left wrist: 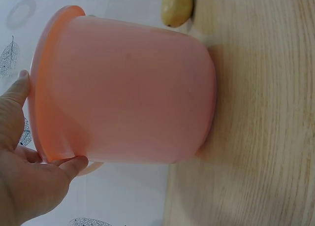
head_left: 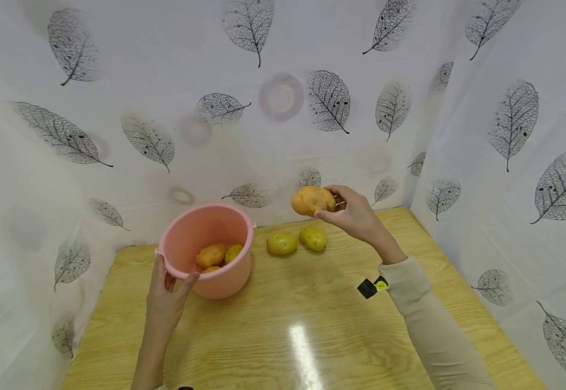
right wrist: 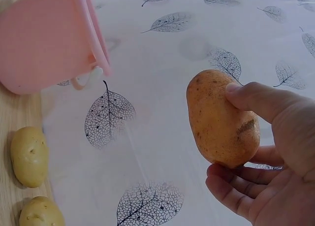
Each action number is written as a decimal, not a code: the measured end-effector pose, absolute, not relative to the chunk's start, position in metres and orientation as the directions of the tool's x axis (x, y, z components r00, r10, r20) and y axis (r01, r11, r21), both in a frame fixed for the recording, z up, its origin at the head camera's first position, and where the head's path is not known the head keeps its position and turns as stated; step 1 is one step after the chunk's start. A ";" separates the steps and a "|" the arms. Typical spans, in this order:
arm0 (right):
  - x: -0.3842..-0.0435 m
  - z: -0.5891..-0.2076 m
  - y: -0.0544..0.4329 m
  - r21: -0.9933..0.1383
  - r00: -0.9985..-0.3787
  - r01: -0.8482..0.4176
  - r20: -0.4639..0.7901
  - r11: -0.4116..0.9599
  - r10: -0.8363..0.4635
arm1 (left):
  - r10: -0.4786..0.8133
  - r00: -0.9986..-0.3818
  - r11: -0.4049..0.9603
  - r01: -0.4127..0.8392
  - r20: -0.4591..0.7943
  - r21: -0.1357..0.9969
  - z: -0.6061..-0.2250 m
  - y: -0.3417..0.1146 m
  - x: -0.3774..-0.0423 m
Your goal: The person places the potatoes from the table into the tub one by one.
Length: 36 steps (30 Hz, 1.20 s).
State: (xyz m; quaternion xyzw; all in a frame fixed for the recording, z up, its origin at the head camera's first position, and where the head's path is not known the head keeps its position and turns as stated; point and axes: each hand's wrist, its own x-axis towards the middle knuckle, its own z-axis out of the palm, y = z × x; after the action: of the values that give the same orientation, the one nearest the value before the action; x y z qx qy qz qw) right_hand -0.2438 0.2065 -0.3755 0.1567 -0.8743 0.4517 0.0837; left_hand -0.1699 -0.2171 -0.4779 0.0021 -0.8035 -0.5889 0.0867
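Observation:
A pink bucket (head_left: 221, 284) stands on the table with several potatoes (head_left: 211, 255) inside. My left hand (head_left: 164, 300) grips its rim at the near left, and the left wrist view shows thumb and fingers on the rim of the bucket (left wrist: 128, 93). Raised above the table to the right of the bucket, my right hand (head_left: 353, 214) holds a brownish potato (head_left: 312, 201) between thumb and fingers. That potato (right wrist: 221, 120) shows a dark scar in the right wrist view. Two yellowish potatoes (head_left: 281, 244) lie on the table below it, side by side.
The wooden table (head_left: 273, 314) reaches back to a white curtain (head_left: 283, 146) printed with dark leaves, which also closes off both sides. A small black tag with a yellow patch (head_left: 372, 286) shows at the right sleeve. The bucket's pale handle (right wrist: 87, 78) hangs from its rim.

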 end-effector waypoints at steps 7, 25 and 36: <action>-0.244 -0.376 0.207 -0.762 -0.935 -0.354 0.292 0.541 -0.201 | -0.104 -0.986 0.303 0.095 0.133 0.948 -0.478 -0.217 -0.169; -0.247 -0.383 0.187 -0.771 -0.925 -0.378 0.294 0.511 -0.241 | -0.110 -0.988 0.295 0.075 0.112 0.952 -0.478 -0.218 -0.170; -0.251 -0.384 0.149 -0.751 -0.898 -0.434 0.316 0.497 -0.305 | -0.110 -0.990 0.295 0.054 0.090 0.954 -0.478 -0.219 -0.170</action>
State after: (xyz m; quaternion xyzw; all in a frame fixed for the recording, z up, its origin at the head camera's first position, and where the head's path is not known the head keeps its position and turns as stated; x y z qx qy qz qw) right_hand -0.2513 0.1489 -0.3842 0.2143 -0.8623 0.4533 0.0707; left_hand -0.1703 -0.2187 -0.4776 0.0175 -0.8017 -0.5934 0.0694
